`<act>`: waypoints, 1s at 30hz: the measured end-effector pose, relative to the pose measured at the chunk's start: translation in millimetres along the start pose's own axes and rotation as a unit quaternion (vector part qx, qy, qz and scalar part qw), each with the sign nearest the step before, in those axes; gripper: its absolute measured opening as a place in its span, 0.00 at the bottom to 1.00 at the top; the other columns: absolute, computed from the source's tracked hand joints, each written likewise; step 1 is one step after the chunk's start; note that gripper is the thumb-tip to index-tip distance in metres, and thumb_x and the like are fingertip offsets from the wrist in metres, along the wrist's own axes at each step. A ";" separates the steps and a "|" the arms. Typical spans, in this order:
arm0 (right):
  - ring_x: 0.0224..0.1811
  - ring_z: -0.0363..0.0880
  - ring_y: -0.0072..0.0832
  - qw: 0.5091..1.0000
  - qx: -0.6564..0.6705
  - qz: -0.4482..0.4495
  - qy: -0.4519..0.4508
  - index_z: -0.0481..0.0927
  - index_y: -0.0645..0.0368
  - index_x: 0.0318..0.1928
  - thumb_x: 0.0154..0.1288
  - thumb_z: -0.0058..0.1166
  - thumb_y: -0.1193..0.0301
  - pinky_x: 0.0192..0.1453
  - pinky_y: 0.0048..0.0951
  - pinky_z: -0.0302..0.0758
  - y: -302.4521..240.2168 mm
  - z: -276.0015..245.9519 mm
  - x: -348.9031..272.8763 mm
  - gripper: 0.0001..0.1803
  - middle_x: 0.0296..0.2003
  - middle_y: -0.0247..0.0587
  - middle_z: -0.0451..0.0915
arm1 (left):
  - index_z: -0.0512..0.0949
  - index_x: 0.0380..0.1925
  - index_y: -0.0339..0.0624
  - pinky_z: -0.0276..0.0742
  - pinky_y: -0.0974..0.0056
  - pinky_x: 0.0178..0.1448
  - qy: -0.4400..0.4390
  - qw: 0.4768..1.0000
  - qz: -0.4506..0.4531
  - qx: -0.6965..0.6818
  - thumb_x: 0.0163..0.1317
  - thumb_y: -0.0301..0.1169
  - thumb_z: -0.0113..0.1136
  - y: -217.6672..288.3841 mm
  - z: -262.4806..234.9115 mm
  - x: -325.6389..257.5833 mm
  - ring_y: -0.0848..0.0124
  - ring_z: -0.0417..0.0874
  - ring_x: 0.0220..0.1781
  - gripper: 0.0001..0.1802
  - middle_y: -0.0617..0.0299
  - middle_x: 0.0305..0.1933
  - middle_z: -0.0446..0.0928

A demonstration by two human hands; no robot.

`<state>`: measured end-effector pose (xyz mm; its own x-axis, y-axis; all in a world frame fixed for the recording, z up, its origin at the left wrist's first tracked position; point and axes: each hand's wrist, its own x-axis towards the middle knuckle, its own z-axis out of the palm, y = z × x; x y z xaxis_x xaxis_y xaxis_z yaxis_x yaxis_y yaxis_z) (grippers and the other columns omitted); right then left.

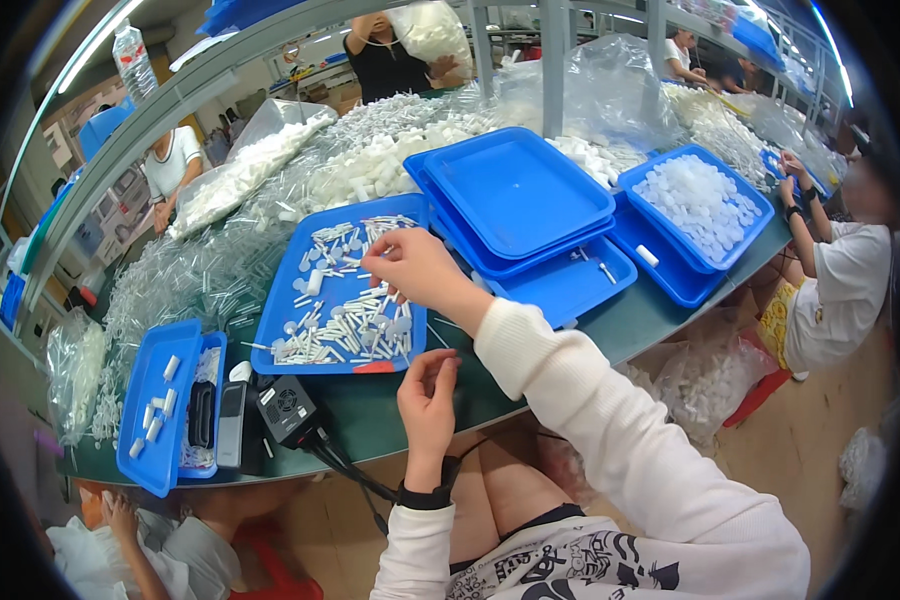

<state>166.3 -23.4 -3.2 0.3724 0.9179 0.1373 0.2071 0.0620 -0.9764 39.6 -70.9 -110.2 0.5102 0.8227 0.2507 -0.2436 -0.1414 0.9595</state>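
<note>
My right hand (420, 265) reaches over the right part of a blue tray (342, 210). Its fingers are bent and drawn together; whatever they pinch, if anything, is too small to make out. Short white sticks (335, 335) and whitish round discs (398, 327) lie scattered in that tray, along with a thicker white cylinder (315, 282). Closer to me, just off the table's front edge, my left hand (428, 405) is held up with thumb and fingers closed together. Anything between those fingertips cannot be made out. A black band circles the left wrist.
Stacked blue trays (520, 190) stand right of centre, and another tray holds white discs (698, 205). At left are a smaller tray with white cylinders (168, 402) and a black cabled device (286, 408). Heaped white parts (370, 165) fill the back. Other people work around the table.
</note>
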 end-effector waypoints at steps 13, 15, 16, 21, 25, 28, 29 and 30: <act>0.32 0.82 0.20 0.987 -0.116 -0.102 -0.041 0.81 0.63 0.33 0.55 0.63 0.72 0.38 0.21 0.78 22.1 -67.6 -99.5 0.07 0.27 0.37 0.82 | 0.64 0.56 0.30 0.72 0.65 0.54 -0.045 0.990 0.044 -0.128 0.65 0.26 0.49 2.7 5.4 -0.9 0.68 0.77 0.48 0.20 0.52 0.46 0.77; 0.29 0.82 0.20 0.981 -0.134 -0.113 -0.080 0.81 0.61 0.33 0.54 0.63 0.72 0.36 0.21 0.77 27.1 -75.0 -101.1 0.08 0.26 0.37 0.82 | 0.60 0.61 0.30 0.71 0.64 0.56 -0.063 0.987 0.061 -0.135 0.65 0.28 0.50 -1.5 1.4 1.4 0.66 0.77 0.51 0.26 0.50 0.48 0.76; 0.30 0.82 0.20 0.982 -0.123 -0.112 -0.088 0.81 0.62 0.33 0.54 0.63 0.71 0.36 0.21 0.77 28.9 -73.4 -101.2 0.08 0.26 0.37 0.83 | 0.62 0.60 0.30 0.72 0.64 0.54 -0.050 0.990 0.051 -0.125 0.66 0.29 0.49 -0.9 0.4 1.4 0.67 0.78 0.48 0.24 0.51 0.47 0.76; 0.31 0.83 0.24 0.977 -0.124 -0.107 -0.134 0.81 0.62 0.34 0.55 0.62 0.73 0.38 0.24 0.78 26.9 -88.7 -114.8 0.08 0.28 0.39 0.83 | 0.70 0.50 0.30 0.74 0.69 0.45 -0.032 0.983 -0.022 -0.177 0.70 0.32 0.45 2.5 -1.8 2.5 0.71 0.79 0.36 0.16 0.52 0.39 0.78; 0.30 0.83 0.25 0.965 -0.154 -0.094 -0.189 0.81 0.62 0.34 0.55 0.60 0.75 0.37 0.25 0.78 27.6 -100.1 -127.6 0.06 0.28 0.41 0.83 | 0.71 0.48 0.29 0.74 0.70 0.40 -0.144 0.973 -0.043 -0.174 0.72 0.38 0.41 10.6 0.5 -0.3 0.72 0.78 0.33 0.20 0.55 0.36 0.77; 0.26 0.81 0.30 0.965 -0.143 -0.120 -0.185 0.74 0.62 0.36 0.54 0.62 0.72 0.31 0.28 0.75 38.1 -82.2 -127.2 0.12 0.24 0.41 0.81 | 0.71 0.48 0.31 0.65 0.74 0.30 -0.179 0.975 -0.062 -0.120 0.72 0.41 0.41 7.8 3.7 -3.0 0.78 0.71 0.27 0.21 0.62 0.32 0.74; 0.25 0.80 0.31 0.965 -0.150 -0.122 -0.175 0.72 0.61 0.36 0.54 0.63 0.70 0.29 0.30 0.73 40.0 -73.7 -124.3 0.14 0.23 0.41 0.80 | 0.71 0.48 0.32 0.62 0.75 0.28 -0.187 0.974 -0.076 -0.106 0.72 0.41 0.41 5.0 0.9 -0.2 0.80 0.69 0.26 0.21 0.64 0.31 0.73; 0.24 0.79 0.33 0.966 -0.156 -0.124 -0.166 0.70 0.61 0.36 0.53 0.63 0.69 0.28 0.31 0.72 40.1 -70.8 -124.1 0.16 0.21 0.41 0.79 | 0.71 0.49 0.32 0.58 0.76 0.26 -0.195 0.973 -0.089 -0.092 0.72 0.41 0.41 3.3 0.8 1.3 0.82 0.66 0.24 0.21 0.66 0.30 0.72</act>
<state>192.5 -162.5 -47.6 -0.0230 0.9682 0.2492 0.5352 0.2224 -0.8149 40.1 -70.7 -106.6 0.8226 0.5493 0.1471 -0.2481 0.1139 0.9620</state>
